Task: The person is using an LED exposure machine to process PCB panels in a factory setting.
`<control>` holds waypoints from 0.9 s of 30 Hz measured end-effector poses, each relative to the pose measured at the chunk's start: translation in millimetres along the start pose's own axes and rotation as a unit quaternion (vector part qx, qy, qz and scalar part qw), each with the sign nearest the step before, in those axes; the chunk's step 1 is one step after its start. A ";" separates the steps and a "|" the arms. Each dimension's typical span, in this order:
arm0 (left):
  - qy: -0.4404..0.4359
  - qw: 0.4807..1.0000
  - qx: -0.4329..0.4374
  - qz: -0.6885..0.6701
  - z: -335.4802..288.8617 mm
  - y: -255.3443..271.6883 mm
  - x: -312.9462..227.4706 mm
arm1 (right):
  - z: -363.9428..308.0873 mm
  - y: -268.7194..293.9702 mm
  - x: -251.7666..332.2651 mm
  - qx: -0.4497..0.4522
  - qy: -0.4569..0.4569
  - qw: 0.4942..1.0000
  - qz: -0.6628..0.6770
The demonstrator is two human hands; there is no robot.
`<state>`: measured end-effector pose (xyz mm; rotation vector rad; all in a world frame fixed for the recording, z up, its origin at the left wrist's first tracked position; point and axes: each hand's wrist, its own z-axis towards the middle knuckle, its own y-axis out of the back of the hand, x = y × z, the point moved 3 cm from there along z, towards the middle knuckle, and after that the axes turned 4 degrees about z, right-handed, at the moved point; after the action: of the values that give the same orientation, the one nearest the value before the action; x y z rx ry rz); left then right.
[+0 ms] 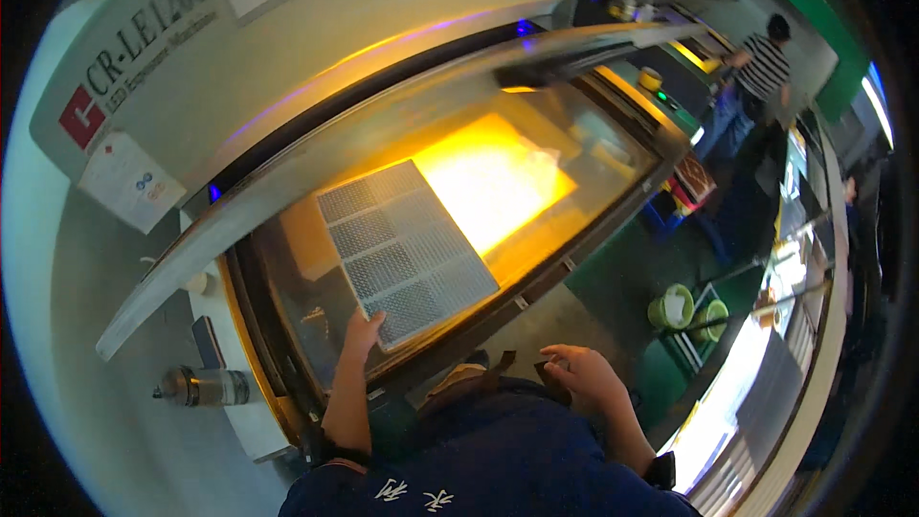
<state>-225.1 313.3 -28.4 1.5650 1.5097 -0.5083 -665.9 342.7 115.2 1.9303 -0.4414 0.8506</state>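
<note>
My left hand [364, 333] grips the near-left corner of a flat grey printed circuit board panel [407, 249], its thumb on top. Rows of small marks in several blocks cover the panel. It lies at a slant over the glass bed [306, 302] of an exposure machine, and a bright yellow glowing area [507, 177] shows just right of it. Whether the panel rests fully on the glass I cannot tell. My right hand [582, 375] is held by my waist, away from the panel, with loosely bent fingers apart and nothing visible in them.
A raised curved lid edge [287, 168] arches over the bed. At the left stand a bottle [203, 387] and a dark phone-like slab [208, 343]. Green buckets [672, 306] are on the floor at right, near a lit table [737, 383]. Another person [761, 77] stands farther back.
</note>
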 end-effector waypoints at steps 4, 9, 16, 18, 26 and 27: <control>-0.204 0.848 -0.304 0.384 4.2 -16.8 -8.6 | 73.2 16.4 14.9 0.013 -0.008 1.000 -0.007; -0.178 0.811 -0.076 0.552 21.2 -65.7 8.3 | 114.3 76.0 54.2 -0.074 0.073 0.995 0.000; -0.137 0.835 -0.090 0.525 69.3 -65.3 -18.9 | 134.4 250.9 173.5 -0.533 0.353 0.741 -0.208; -0.116 0.827 -0.086 0.544 74.0 -59.7 -23.6 | 162.0 277.1 192.0 -0.477 0.362 0.767 -0.230; -0.201 0.836 -0.151 0.487 62.6 -91.6 -17.7 | 159.0 271.0 146.6 -0.414 0.406 0.792 -0.193; -0.216 0.848 -0.137 0.465 46.3 -102.4 -20.9 | 150.3 259.7 135.2 -0.405 0.386 0.800 -0.217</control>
<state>-312.8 251.4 -67.7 1.5957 0.3487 -0.0489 -674.8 91.2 327.4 0.7260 0.1458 0.8589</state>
